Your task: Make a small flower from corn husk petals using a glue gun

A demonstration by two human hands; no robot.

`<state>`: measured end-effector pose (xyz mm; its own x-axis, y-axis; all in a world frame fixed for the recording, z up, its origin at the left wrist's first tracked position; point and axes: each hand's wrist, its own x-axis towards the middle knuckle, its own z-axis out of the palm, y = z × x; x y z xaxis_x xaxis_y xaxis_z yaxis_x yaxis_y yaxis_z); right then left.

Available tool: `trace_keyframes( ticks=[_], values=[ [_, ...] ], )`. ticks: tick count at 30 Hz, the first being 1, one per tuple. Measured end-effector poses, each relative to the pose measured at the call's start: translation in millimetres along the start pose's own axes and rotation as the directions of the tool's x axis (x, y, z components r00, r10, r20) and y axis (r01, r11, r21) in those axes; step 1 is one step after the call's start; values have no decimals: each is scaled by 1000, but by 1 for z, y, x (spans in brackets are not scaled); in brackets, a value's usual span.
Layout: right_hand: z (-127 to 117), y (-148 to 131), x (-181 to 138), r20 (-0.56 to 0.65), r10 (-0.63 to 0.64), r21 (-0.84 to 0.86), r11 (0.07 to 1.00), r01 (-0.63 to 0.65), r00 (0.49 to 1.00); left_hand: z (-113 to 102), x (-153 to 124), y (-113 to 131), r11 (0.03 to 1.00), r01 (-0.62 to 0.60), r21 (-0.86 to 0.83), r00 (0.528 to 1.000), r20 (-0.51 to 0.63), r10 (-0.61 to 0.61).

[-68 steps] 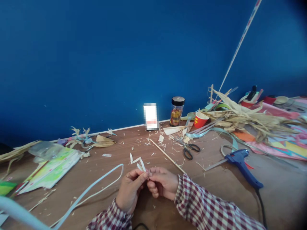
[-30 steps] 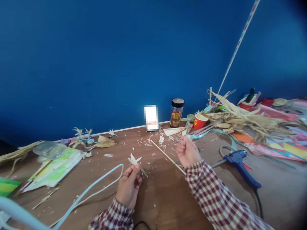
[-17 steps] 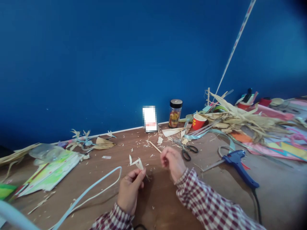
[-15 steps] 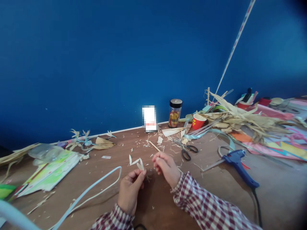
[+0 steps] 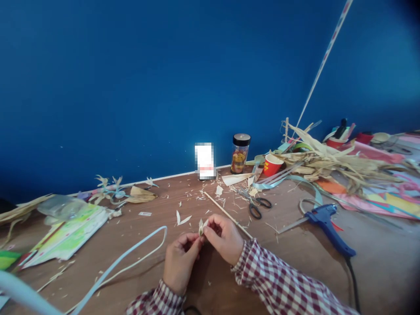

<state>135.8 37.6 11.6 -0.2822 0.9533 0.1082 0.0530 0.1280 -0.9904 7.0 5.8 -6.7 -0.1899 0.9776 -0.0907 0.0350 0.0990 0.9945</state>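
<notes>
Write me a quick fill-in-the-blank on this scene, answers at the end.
1. The left hand and right hand meet at a small husk flower; the ____ hand is nearer the scissors.
2. The body of the hot glue gun is ____ in colour.
3. In the picture, the lidded jar stands to the ____ of the red paper cup.

Missing words: right; blue; left.

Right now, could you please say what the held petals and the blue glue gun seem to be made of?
The petals look like matte dried husk, being pale and leaf-like; the glue gun seems smooth plastic, from its moulded body.
</notes>
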Motion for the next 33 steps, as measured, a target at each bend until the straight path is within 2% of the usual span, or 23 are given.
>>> trace_keyframes(
  ticks=[6, 10, 14, 19, 26, 29, 33],
  values=[
    [0, -1, -2, 22, 4, 25, 1000, -4, 1000, -1, -2, 6, 987, -95, 130, 995, -8, 97],
    [-1, 1, -1, 51, 38, 99, 994, -43, 998, -1, -3, 8, 987, -126, 100, 992, -5, 127],
    [-1, 3, 1, 56, 65, 130, 989, -72, 996, 1, -2, 6, 994, -95, 56, 995, 25, 94],
    [0, 5, 0, -49, 25, -3, 1000, -25, 998, 1, -1, 8, 1000, -1, -28, 999, 52, 2],
    [1, 5, -2, -64, -20, -140, 990, 11, 998, -1, -3, 10, 1000, -13, -15, 1000, 5, 13],
    [1, 4, -2, -60, -27, -153, 988, 17, 998, -1, -3, 7, 996, 12, -89, 1000, 28, -9],
    [2, 2, -2, -53, -25, -174, 985, 16, 998, 1, -3, 4, 972, 98, -215, 995, 14, -98]
  ],
)
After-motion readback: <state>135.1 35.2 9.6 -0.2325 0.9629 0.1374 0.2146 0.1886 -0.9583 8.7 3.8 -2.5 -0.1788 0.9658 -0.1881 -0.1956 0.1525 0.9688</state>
